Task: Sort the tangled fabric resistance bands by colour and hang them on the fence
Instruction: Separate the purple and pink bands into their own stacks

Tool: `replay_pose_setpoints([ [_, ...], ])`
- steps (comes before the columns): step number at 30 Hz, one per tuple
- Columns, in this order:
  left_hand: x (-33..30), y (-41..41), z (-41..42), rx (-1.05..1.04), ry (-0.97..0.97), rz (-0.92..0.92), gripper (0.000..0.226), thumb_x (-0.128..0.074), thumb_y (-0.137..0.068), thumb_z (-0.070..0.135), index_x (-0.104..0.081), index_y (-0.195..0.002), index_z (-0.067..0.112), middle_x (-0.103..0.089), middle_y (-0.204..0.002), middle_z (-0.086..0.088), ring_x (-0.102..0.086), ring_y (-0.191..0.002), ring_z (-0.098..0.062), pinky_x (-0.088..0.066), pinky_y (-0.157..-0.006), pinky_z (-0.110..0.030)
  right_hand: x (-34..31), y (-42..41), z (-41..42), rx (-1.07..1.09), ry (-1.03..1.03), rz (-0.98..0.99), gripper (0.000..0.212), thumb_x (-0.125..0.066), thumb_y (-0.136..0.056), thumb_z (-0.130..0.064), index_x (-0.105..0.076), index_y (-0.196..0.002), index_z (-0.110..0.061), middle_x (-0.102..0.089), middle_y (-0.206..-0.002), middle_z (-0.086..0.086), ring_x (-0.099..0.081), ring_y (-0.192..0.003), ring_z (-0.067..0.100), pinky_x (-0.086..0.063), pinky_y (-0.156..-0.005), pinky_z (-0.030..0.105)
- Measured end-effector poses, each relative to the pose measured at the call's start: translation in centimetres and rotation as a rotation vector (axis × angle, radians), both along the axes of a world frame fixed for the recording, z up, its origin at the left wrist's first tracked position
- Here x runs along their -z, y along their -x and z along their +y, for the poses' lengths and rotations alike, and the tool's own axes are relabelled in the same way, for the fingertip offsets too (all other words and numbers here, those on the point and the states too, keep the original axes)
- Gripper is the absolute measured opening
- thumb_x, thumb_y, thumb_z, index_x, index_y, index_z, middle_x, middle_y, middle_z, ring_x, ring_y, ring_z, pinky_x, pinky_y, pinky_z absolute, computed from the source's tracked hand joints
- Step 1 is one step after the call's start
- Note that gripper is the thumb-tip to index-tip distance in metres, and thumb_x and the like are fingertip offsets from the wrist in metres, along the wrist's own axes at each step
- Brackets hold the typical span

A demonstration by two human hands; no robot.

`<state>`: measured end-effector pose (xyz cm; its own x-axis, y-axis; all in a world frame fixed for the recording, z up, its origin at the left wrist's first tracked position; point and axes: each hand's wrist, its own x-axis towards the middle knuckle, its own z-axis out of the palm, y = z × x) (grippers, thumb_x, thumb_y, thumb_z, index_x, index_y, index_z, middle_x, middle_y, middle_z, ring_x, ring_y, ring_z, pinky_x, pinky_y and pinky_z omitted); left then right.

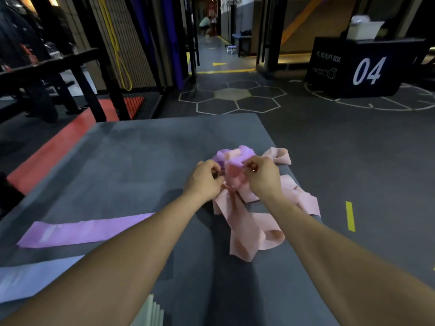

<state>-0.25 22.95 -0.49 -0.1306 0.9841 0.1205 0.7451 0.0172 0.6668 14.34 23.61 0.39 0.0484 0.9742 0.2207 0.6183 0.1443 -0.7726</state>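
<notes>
Resistance bands lie on a grey mat (131, 147), which serves as the landmark for everything close by. At the mat's near left corner a pale blue band (30, 277) lies flat, and just beyond it a purple band (87, 230) lies flat and straight. Near the bottom edge a pale green band (150, 310) lies folded in layers. Toward the mat's right edge sits the tangle (237, 175) of purple and pink bands, with loops of pink band (249, 234) trailing toward the near side.

Both forearms reach forward over the mat, bare, converging on the tangle. The left hand (204, 180) has its fingers curled, pinching fabric at the left side of the knot. The right hand (262, 176) is likewise curled, thumb and fingertips pinching purple fabric at the knot's top.

Beyond the mat's far left corner stands a black mesh fence (113, 74) with a yellow band (117, 48) hanging on it. Beyond the mat's far right is a black plyo box (360, 69) marked 04.
</notes>
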Motion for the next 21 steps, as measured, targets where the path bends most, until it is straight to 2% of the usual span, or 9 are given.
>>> replay_pose_setpoints([
  [2,-1.6,0.3,-1.1,-0.006,-0.017,-0.024,0.019,-0.066,-0.082,0.015,-0.061,-0.100,0.013,-0.055,-0.110,-0.008,-0.061,-0.094,-0.026,-0.048,-0.089,-0.031,-1.9,0.3,-1.0,-0.030,-0.025,0.006,0.012,-0.055,-0.090,-0.009,-0.064,-0.091,-0.002,-0.066,-0.085,0.011,-0.061,-0.083,0.027,-0.042,-0.066,0.031],
  [6,-5.4,0.4,-3.4,0.014,-0.067,-0.080,0.031,-0.071,-0.078,0.018,-0.059,-0.105,0.016,-0.058,-0.114,-0.005,-0.061,-0.098,-0.024,-0.050,-0.088,-0.034,-6.2,1.0,-3.6,-0.060,-0.057,0.090,0.012,-0.055,-0.091,-0.010,-0.062,-0.090,-0.001,-0.062,-0.079,0.008,-0.057,-0.073,0.022,-0.046,-0.066,0.032],
  [9,-8.5,0.3,-5.3,0.032,-0.098,-0.101,0.042,-0.073,-0.078,0.017,-0.055,-0.114,0.009,-0.053,-0.118,-0.007,-0.058,-0.100,-0.023,-0.045,-0.083,-0.027,-9.6,1.4,-5.7,-0.076,-0.078,0.095,0.011,-0.053,-0.092,-0.009,-0.057,-0.082,-0.008,-0.059,-0.075,0.005,-0.052,-0.063,0.016,-0.041,-0.051,0.025],
  [11,-10.4,0.2,-6.8,0.035,-0.127,-0.106,0.044,-0.075,-0.076,0.015,-0.054,-0.114,0.006,-0.054,-0.120,-0.010,-0.057,-0.101,-0.024,-0.044,-0.083,-0.027,-11.5,1.5,-7.0,-0.089,-0.108,0.160,0.017,-0.052,-0.091,-0.008,-0.053,-0.074,-0.013,-0.058,-0.073,0.006,-0.052,-0.063,0.019,-0.045,-0.056,0.031],
  [12,-11.0,0.2,-7.3,0.030,-0.134,-0.099,0.046,-0.076,-0.075,0.016,-0.054,-0.114,0.006,-0.055,-0.120,-0.011,-0.057,-0.102,-0.025,-0.045,-0.084,-0.029,-12.3,1.5,-7.5,-0.095,-0.126,0.203,0.020,-0.053,-0.091,-0.008,-0.051,-0.072,-0.015,-0.059,-0.073,0.008,-0.053,-0.066,0.022,-0.049,-0.063,0.038],
  [14,-12.3,0.1,-8.6,0.023,-0.133,-0.093,0.048,-0.077,-0.074,0.020,-0.053,-0.114,0.008,-0.055,-0.120,-0.008,-0.057,-0.103,-0.024,-0.047,-0.087,-0.034,-14.0,1.3,-8.9,-0.117,-0.161,0.255,0.023,-0.054,-0.090,-0.007,-0.051,-0.070,-0.018,-0.060,-0.075,0.008,-0.057,-0.072,0.025,-0.052,-0.074,0.046],
  [16,-13.6,-0.1,-10.3,0.034,-0.147,-0.116,0.048,-0.079,-0.073,0.023,-0.054,-0.112,0.011,-0.057,-0.119,-0.006,-0.057,-0.102,-0.024,-0.047,-0.087,-0.036,-15.6,1.1,-10.4,-0.144,-0.183,0.331,0.025,-0.056,-0.090,-0.006,-0.051,-0.070,-0.021,-0.060,-0.073,0.006,-0.059,-0.074,0.024,-0.054,-0.079,0.051],
  [19,-15.1,-0.9,-12.9,0.061,-0.147,-0.162,0.051,-0.080,-0.070,0.026,-0.051,-0.112,0.016,-0.059,-0.114,-0.002,-0.058,-0.100,-0.024,-0.048,-0.088,-0.039,-17.7,0.6,-12.3,-0.178,-0.197,0.429,0.023,-0.055,-0.091,-0.005,-0.051,-0.071,-0.016,-0.059,-0.070,0.008,-0.059,-0.072,0.023,-0.055,-0.080,0.052],
  [21,-15.6,-1.5,-14.4,0.066,-0.121,-0.100,0.034,-0.075,-0.075,0.026,-0.051,-0.097,0.017,-0.058,-0.097,-0.001,-0.055,-0.087,-0.025,-0.048,-0.075,-0.034,-18.8,0.3,-13.7,-0.187,-0.206,0.496,0.019,-0.054,-0.092,-0.003,-0.052,-0.074,-0.011,-0.058,-0.072,0.011,-0.058,-0.071,0.023,-0.057,-0.077,0.045],
])
